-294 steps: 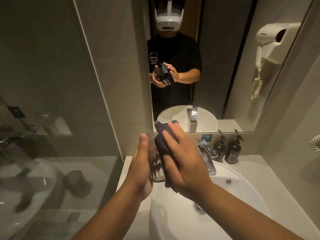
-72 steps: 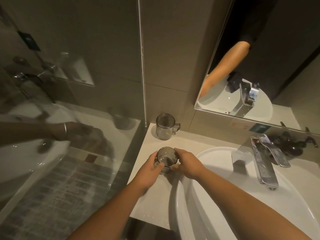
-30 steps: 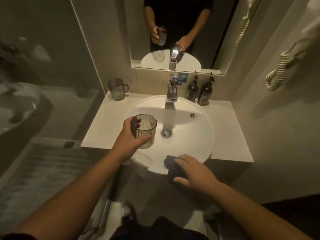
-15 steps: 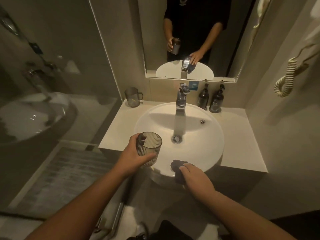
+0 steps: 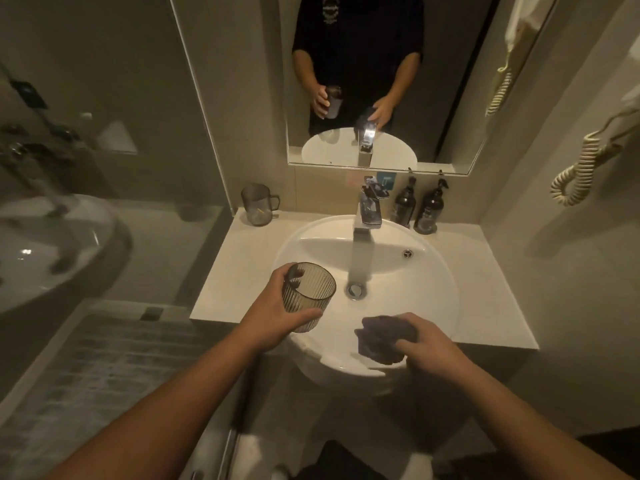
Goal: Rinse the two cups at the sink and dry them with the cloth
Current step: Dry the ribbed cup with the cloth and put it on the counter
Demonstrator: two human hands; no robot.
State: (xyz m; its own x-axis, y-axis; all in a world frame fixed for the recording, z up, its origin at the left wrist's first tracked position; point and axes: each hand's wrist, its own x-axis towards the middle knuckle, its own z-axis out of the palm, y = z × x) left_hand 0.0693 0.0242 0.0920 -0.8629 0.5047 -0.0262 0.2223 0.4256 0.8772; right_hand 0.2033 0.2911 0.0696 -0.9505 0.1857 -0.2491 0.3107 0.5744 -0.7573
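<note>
My left hand (image 5: 277,311) grips a ribbed, smoky clear cup (image 5: 307,295), upright over the left rim of the white round sink (image 5: 429,292). A dark crumpled cloth (image 5: 381,339) lies on the sink's near rim, and my right hand (image 5: 427,344) holds it from the right with fingers curled over it. A second clear cup with a handle (image 5: 257,204) stands on the counter's far left corner by the wall. The chrome tap (image 5: 370,211) reaches over the basin from the back. I cannot tell whether water runs.
Two dark pump bottles (image 5: 417,207) stand right of the tap. The pale counter (image 5: 491,289) flanks the sink. A glass shower partition (image 5: 104,168) rises on the left. A mirror (image 5: 381,81) hangs above, and a coiled hairdryer cord (image 5: 581,168) hangs on the right wall.
The cup moved slightly toward the basin in my left hand. My right hand closed further over the cloth on the sink rim. The view shifted a little.
</note>
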